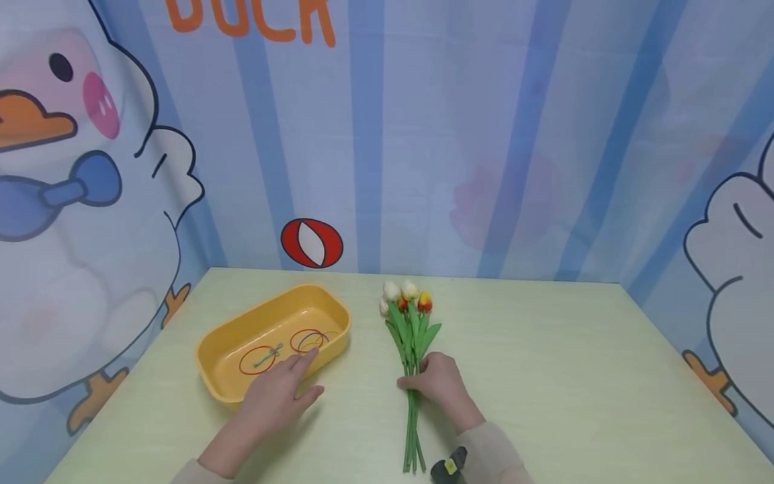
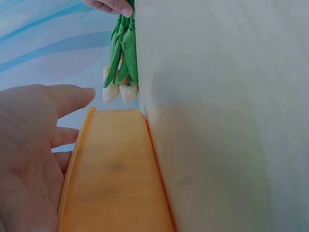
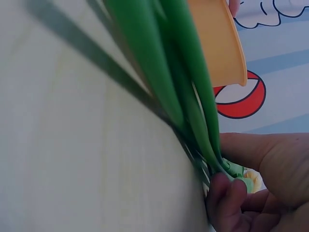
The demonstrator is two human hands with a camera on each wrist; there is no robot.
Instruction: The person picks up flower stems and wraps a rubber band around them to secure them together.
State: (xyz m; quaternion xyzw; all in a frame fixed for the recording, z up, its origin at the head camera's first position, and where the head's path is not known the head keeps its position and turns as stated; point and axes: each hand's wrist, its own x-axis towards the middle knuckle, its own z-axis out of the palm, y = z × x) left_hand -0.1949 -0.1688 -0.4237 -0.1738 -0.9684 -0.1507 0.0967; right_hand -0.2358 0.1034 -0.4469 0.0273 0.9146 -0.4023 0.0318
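Apparently, cropped orange lettering (image 1: 242,25) beyond the tulips (image 1: 414,331) reads "DUCK".

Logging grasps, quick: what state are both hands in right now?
Left hand: open, holding nothing, by the yellow tray.
Right hand: closed, holding the green tulip stems.

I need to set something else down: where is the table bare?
The widest bare patch lies right of the flowers and right hand, reaching the right edge of the table. A narrower one separates the yellow tray from the flowers. Crowded: the tray's near rim, under the left hand.
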